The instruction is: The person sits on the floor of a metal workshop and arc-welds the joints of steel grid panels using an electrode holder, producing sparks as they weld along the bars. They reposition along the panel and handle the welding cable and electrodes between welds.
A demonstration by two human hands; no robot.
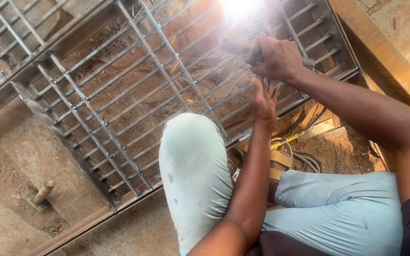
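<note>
While the right hand (278, 57) grips the electrode holder (243, 47) closed-fisted under the arc glare (238, 7) at the upper centre, we keep the open-fingered left hand (263, 97) braced on the metal grille (119, 104) below, steadying the weld.

The metal grille (119, 90) lies flat on the ground, and everything else sits around it. At its far edge the welding arc (239, 7) flares on the bars, with the electrode holder (243, 47) just on the near side of it, closed in the right hand (278, 59). The left hand (264, 99) rests on the grille's near right part, directly below the right hand. The bent knee (193, 161) overlaps the grille's near edge. A hammer (41, 193) lies off the grille's near left corner. Cables (304, 159) coil beyond its right end.
</note>
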